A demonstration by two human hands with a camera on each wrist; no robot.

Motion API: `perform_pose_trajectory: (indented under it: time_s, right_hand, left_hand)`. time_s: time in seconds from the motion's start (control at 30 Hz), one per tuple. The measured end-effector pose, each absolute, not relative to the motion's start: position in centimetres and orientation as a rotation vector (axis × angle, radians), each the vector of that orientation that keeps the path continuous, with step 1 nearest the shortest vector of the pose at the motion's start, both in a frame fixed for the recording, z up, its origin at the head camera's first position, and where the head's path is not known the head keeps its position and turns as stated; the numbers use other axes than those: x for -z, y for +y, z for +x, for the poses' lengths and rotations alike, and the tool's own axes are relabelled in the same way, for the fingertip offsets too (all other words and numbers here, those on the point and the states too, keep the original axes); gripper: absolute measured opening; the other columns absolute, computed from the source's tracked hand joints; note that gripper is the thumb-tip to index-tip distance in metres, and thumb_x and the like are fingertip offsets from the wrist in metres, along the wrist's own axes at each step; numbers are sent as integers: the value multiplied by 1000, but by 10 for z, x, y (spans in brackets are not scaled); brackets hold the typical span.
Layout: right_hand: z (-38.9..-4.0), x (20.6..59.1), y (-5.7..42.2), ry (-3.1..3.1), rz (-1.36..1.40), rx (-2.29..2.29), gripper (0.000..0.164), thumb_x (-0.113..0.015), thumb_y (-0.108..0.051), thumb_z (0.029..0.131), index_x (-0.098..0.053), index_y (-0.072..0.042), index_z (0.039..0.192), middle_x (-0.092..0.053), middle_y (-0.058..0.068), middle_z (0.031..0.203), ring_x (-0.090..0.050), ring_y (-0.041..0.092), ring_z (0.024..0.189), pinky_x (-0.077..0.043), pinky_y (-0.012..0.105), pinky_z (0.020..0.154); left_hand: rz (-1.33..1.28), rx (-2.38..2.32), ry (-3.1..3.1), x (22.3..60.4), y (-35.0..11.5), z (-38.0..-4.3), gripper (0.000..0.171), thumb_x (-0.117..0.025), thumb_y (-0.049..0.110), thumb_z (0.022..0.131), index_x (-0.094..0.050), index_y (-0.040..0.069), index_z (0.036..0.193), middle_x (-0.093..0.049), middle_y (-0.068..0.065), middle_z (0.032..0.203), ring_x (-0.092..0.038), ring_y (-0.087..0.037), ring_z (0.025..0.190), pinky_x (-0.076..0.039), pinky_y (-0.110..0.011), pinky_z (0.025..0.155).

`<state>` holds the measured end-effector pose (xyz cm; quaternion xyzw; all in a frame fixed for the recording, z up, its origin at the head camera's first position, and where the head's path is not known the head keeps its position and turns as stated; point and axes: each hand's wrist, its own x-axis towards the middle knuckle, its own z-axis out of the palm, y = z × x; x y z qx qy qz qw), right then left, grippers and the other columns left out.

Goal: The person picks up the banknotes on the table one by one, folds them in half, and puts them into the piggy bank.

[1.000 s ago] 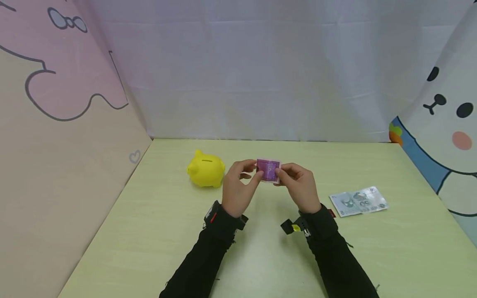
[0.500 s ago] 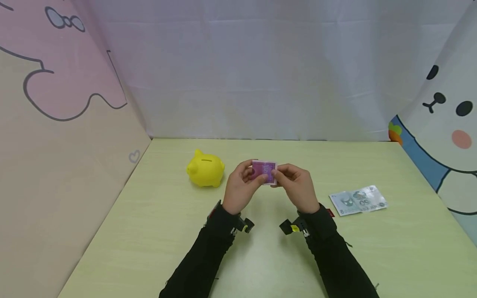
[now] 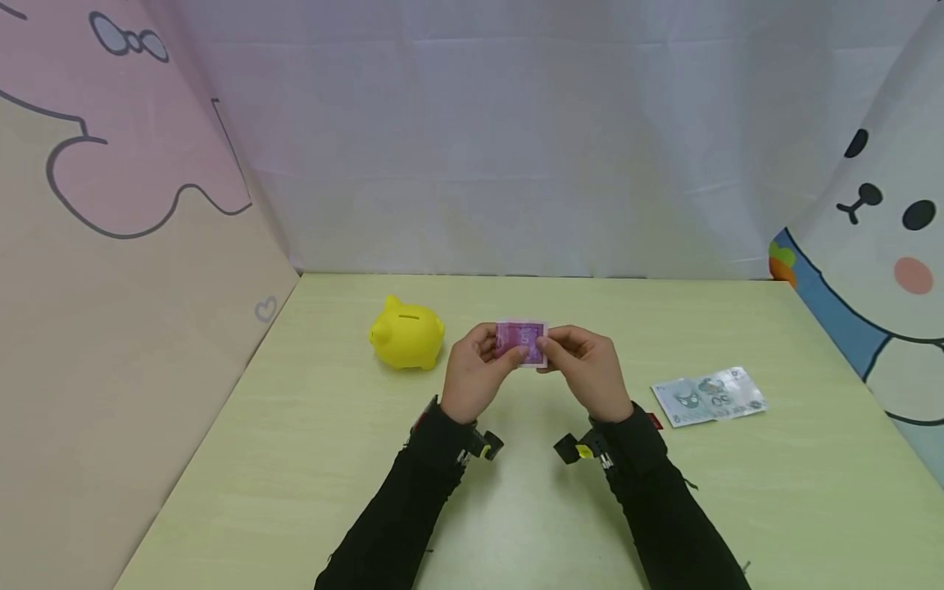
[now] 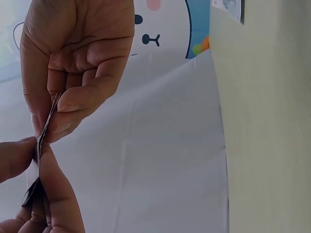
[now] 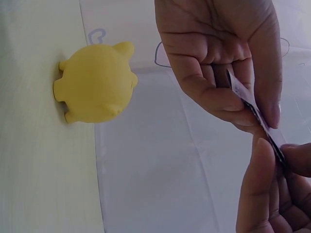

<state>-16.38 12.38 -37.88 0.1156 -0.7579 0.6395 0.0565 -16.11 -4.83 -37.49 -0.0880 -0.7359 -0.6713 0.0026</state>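
While the left hand's grip [image 3: 474, 375] and right hand's grip [image 3: 592, 370] pinch a folded purple note [image 3: 519, 338], it is up above the worktop [image 3: 516, 524]. A yellow piggy bank [image 3: 407, 336] stands on the left, and a gray-green note [image 3: 710, 398] lies on the right. A white sheet [image 3: 479, 147] hangs far back.

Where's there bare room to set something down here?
Bare table lies left of the left sleeve, this side of the yellow piggy bank, and right of the right sleeve, this side of the pale banknote. It's crowded beside the piggy bank, where the left hand and right hand pinch a purple note.
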Motion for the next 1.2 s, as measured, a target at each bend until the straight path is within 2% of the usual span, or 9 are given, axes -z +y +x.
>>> perform_pose_trajectory:
  time_s: [0.4,0.8,1.2]
  right_hand:
    - [-164,379,124,-2307,347,-1954,22,-61,-11,97,-68,8,107,-69,19,97,-65,10,70,-58,23,70]
    - [-163,378,124,-2326,361,-2002,23,-63,-11,96,-68,9,106,-69,24,96,-68,8,70,-59,25,70]
    - [-164,380,125,-2312,352,-1959,21,-64,-11,95,-68,9,103,-70,20,92,-66,7,67,-59,24,68]
  left_hand:
    - [-272,2024,-2336,376,-49,-160,28,-70,16,91,-66,3,116,-71,-16,107,-61,-17,86,-57,-31,83]
    - [-290,2045,-2285,376,-51,-161,31,-70,11,91,-66,0,119,-71,-19,107,-66,-17,88,-58,-32,81]
    - [-293,2046,-2281,375,-52,-161,33,-69,12,92,-62,0,121,-68,-18,109,-63,-16,90,-56,-26,82]
